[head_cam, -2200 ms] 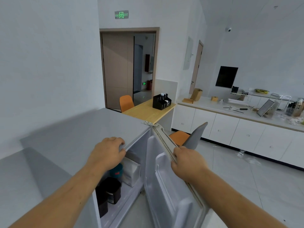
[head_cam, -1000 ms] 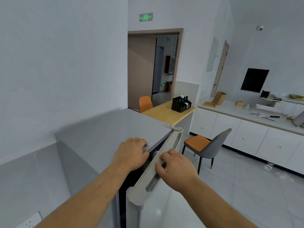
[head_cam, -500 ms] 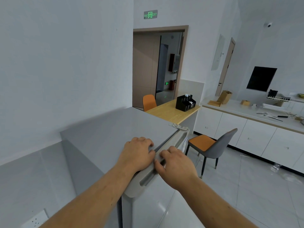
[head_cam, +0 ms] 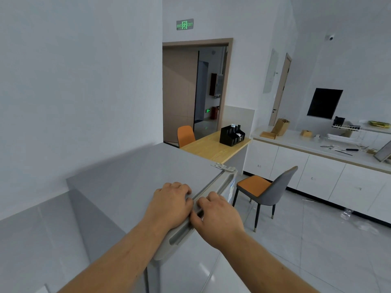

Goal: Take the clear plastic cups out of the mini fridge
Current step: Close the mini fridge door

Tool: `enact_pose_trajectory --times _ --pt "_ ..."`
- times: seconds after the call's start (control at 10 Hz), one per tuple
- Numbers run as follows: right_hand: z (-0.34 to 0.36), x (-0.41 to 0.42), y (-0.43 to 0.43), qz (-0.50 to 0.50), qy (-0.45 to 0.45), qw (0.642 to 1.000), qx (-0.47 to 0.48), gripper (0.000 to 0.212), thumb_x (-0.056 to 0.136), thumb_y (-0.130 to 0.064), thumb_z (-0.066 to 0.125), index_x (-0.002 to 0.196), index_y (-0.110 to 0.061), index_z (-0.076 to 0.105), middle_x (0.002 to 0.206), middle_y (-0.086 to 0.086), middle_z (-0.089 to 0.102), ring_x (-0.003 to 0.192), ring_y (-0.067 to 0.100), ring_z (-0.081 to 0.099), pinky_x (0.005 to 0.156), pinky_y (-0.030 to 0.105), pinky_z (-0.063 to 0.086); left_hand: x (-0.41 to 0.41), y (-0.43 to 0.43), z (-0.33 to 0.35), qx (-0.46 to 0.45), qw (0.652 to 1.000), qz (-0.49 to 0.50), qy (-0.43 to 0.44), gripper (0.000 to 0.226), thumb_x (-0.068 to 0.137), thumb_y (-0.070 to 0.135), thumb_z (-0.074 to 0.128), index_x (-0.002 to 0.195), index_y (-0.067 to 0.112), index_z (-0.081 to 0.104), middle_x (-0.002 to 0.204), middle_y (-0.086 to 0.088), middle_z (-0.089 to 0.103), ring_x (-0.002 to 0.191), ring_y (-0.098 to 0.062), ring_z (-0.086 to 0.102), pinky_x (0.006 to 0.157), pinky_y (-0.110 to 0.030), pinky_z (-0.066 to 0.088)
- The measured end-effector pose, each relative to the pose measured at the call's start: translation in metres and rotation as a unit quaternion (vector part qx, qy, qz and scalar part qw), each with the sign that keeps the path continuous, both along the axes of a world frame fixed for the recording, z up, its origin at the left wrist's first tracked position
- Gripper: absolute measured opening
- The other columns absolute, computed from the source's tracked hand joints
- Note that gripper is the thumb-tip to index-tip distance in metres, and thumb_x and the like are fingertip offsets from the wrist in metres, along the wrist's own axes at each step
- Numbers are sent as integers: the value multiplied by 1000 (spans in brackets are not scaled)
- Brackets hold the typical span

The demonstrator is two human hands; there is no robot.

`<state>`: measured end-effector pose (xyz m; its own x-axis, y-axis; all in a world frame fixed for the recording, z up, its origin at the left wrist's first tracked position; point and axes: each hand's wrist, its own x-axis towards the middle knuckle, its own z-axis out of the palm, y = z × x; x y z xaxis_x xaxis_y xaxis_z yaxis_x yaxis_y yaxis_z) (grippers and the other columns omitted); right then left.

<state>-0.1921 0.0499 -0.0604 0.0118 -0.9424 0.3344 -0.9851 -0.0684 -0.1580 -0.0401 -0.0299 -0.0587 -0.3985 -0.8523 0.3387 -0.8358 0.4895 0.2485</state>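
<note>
The grey mini fridge (head_cam: 131,176) stands against the left wall with its door (head_cam: 190,261) shut, so its inside and any clear plastic cups are hidden. My left hand (head_cam: 171,204) rests on the front edge of the fridge top with its fingers curled. Right beside it, touching it, my right hand (head_cam: 220,216) lies on the top edge of the door, fingers bent onto the handle groove. No cup is in view anywhere.
A grey chair with an orange seat (head_cam: 273,191) stands on the tiled floor just right of the fridge. Behind the fridge is a wooden table (head_cam: 209,146) with a black organizer (head_cam: 231,135). White cabinets with a cluttered counter (head_cam: 317,149) run along the right wall.
The fridge door was wide open, showing containers inside. My right hand swung it closed, and it now sits flush. My left hand stayed on the fridge top.
</note>
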Motion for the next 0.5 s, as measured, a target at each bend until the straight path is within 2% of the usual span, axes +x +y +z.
enact_pose_trajectory --times 0.2,0.3,0.4,0.5 --pt "11 -12 0 21 2 999 28 49 97 -63 35 106 -27 67 98 -6 53 94 13 52 76 34 53 0 0 -1 -9 1000 -5 -10 39 101 48 42 129 31 62 131 9 64 116 -15 54 95 -36 47" --pt "16 -23 3 38 -11 999 31 53 98 -64 34 116 -28 68 106 -6 62 105 14 55 81 34 52 0 3 1 -5 1000 -22 -3 46 101 57 42 135 31 59 138 8 62 125 -16 53 101 -37 46" --pt "17 -33 7 40 -24 999 10 57 100 -64 30 130 -28 63 123 -5 65 121 16 51 96 36 47 -1 7 6 -28 999 -39 -11 57 100 67 38 142 32 55 146 9 57 133 -16 49 106 -38 44" --pt "20 -43 12 35 -22 999 -22 62 103 -64 25 143 -26 53 142 -3 58 136 17 42 113 37 35 -9 17 15 -51 997 -49 3 62 99 69 35 147 33 49 153 8 52 139 -17 45 112 -39 40"
